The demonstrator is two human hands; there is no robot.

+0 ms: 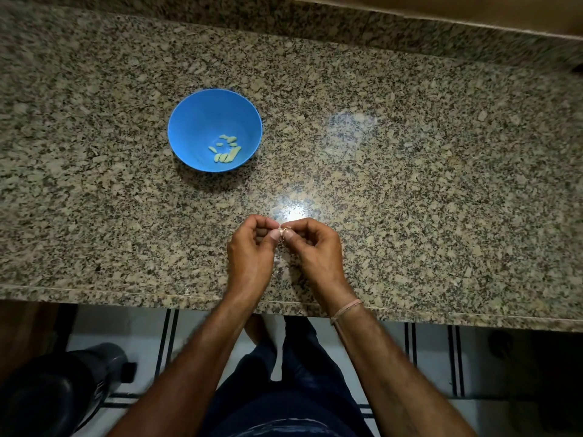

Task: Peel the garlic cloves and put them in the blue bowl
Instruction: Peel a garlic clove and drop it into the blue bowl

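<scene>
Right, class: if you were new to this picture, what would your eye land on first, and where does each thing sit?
The blue bowl stands out on the speckled granite counter, left of centre, with pale peeled cloves lying in its bottom. Nearer the front edge, the left hand and right hand meet, both pinching a small garlic clove between them.

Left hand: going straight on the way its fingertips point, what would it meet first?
The left hand points its fingertips rightward at the small pale garlic clove it pinches; right behind that, it seems, come the right hand's fingertips. The round blue plastic bowl sits off that line.
</scene>
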